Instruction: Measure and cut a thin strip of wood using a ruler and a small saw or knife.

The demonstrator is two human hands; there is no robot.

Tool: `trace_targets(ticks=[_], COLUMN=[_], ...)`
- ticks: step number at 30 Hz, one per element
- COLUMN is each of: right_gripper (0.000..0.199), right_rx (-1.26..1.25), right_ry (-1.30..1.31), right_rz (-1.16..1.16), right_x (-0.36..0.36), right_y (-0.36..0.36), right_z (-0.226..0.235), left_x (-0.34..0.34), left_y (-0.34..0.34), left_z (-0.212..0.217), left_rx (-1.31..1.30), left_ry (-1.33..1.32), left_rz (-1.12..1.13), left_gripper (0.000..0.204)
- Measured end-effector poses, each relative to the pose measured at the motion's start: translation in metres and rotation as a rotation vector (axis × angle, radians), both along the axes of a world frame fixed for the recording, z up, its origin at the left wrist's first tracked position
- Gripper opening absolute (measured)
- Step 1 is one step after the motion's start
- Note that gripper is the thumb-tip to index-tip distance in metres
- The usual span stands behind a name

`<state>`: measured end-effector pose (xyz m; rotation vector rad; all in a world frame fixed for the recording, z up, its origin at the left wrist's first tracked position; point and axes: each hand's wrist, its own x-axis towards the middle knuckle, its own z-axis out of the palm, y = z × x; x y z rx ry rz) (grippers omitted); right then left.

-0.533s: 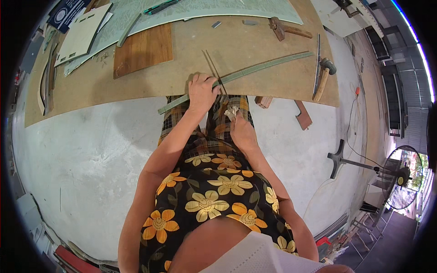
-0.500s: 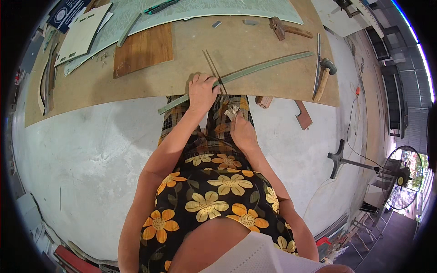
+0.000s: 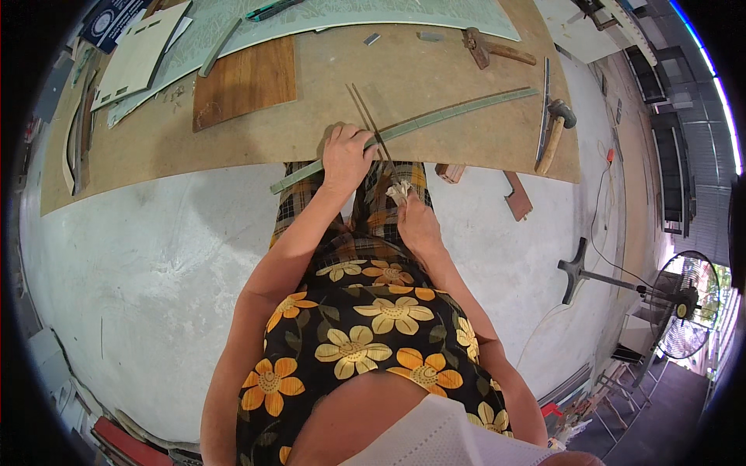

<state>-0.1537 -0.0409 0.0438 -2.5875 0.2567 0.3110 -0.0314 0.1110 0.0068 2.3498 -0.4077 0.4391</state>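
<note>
1. Centrally, the left hand (image 3: pixel 346 159) curls over a green strip (image 3: pixel 454 113), gripping it at the worktop's front edge.
2. The right hand (image 3: pixel 420 227) is closed around a crumpled pale wrap (image 3: pixel 400 193) at the near end of a thin dark rod (image 3: pixel 383 144).
3. The rod crosses the strip just right of the left hand; a second thin line runs beside it, rod or shadow, cannot tell.
4. The strip lies slantwise on the worktop (image 3: pixel 326 85), its left end jutting past the front edge.
5. Further back to the left: brown wood panel (image 3: pixel 247 85), near a large pale-green sheet (image 3: pixel 388 17).
6. To the right: hammer (image 3: pixel 497 53) with a wooden handle; dark-headed mallet (image 3: pixel 555 136) beside a narrow strip of metallic look (image 3: pixel 542 109).
7. Beyond the worktop, lower right: standing fan (image 3: pixel 688 307).
</note>
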Motion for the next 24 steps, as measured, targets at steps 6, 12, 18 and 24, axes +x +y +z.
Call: trace_targets(ticks=[6,12,18,24], right_gripper=[0.024,0.027,0.035,0.035], right_rx=[-0.005,0.007,-0.014,0.009], right_ry=[0.004,0.026,0.010,0.005], right_rz=[-0.009,-0.013,0.037,0.027], right_x=[0.001,0.017,0.052,0.006], right_y=[0.002,0.009,0.013,0.004], right_z=[0.005,0.006,-0.007,-0.003], left_x=[0.000,0.002,0.001,0.002], left_y=[0.001,0.004,0.001,0.004], left_z=[0.002,-0.002,0.001,-0.002], left_rx=[0.010,0.028,0.054,0.013], left_ry=[0.018,0.015,-0.004,0.045], left_rz=[-0.006,-0.035,-0.033,-0.028], left_gripper=[0.023,0.021,0.021,0.024])
